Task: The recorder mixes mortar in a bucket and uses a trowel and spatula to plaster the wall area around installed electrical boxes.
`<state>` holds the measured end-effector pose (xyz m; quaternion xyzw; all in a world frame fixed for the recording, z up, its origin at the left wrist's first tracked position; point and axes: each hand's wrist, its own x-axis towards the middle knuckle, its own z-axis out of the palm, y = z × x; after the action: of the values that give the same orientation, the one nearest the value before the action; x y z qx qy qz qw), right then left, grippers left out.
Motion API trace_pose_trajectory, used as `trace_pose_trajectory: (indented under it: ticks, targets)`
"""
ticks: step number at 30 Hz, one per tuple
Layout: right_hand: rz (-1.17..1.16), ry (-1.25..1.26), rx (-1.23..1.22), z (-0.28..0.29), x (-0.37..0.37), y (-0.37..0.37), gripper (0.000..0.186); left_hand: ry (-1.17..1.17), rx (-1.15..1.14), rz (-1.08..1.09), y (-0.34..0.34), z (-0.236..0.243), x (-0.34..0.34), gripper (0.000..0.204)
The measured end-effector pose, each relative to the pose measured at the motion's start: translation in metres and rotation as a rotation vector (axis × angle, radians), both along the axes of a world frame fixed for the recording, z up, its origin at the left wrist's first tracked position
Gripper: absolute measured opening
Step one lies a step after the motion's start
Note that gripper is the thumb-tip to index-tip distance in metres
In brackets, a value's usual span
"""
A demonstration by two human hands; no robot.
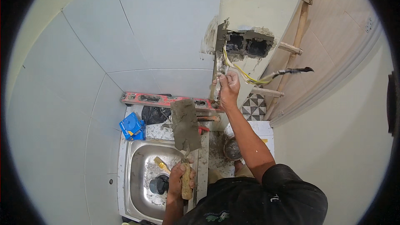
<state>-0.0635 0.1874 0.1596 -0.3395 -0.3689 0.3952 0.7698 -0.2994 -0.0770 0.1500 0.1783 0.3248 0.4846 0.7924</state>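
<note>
My left hand (179,183) is closed round the wooden handle of a trowel (184,125) over the sink's right edge. Grey mortar coats its blade. At the edge of the tiled wall, my right hand (229,88) has its fingers pressed together against a rough, mortar-smeared strip (217,79). Whatever they pinch is too small to make out. Just above, two dark square box openings (246,46) sit in the wall with fresh mortar around them. Yellow and white wires (241,71) hang out past my right hand, their ends wrapped in black tape.
A red spirit level (162,99) lies along the wall behind the steel sink (130,162). In the basin are a brush (161,164) and a dark pipe fitting (158,184). A blue box (132,126) stands beside a black bag (154,114). Rightward leans a wooden ladder (296,50); below is a dark bucket (232,148).
</note>
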Motion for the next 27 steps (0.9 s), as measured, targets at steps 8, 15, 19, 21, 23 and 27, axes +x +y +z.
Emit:
trace_pose_trajectory:
  ticks: [8, 15, 19, 21, 23, 27]
  targets:
    - [-0.045, -0.025, -0.170, 0.030, -0.011, -0.012, 0.019, 0.029, -0.005, -0.004, 0.007, -0.004, -0.005, 0.038]
    - [-0.203, -0.180, -0.276, 0.045, -0.015, -0.023, 0.020, -0.008, -0.016, -0.026, 0.011, -0.009, -0.006, 0.041]
    - [-0.242, -0.231, -0.280, 0.033, -0.008, -0.024, 0.019, -0.065, 0.007, -0.031, 0.010, -0.013, -0.007, 0.041]
    - [-0.261, -0.257, -0.296, 0.025, -0.005, -0.026, 0.018, -0.080, 0.018, -0.041, 0.010, -0.014, -0.008, 0.041]
    - [-0.278, -0.281, -0.315, 0.019, -0.006, -0.031, 0.017, -0.114, 0.009, -0.036, 0.008, -0.014, -0.011, 0.041]
    - [-0.270, -0.215, -0.177, 0.011, -0.001, -0.029, 0.015, -0.088, 0.028, -0.036, 0.007, -0.017, -0.013, 0.042]
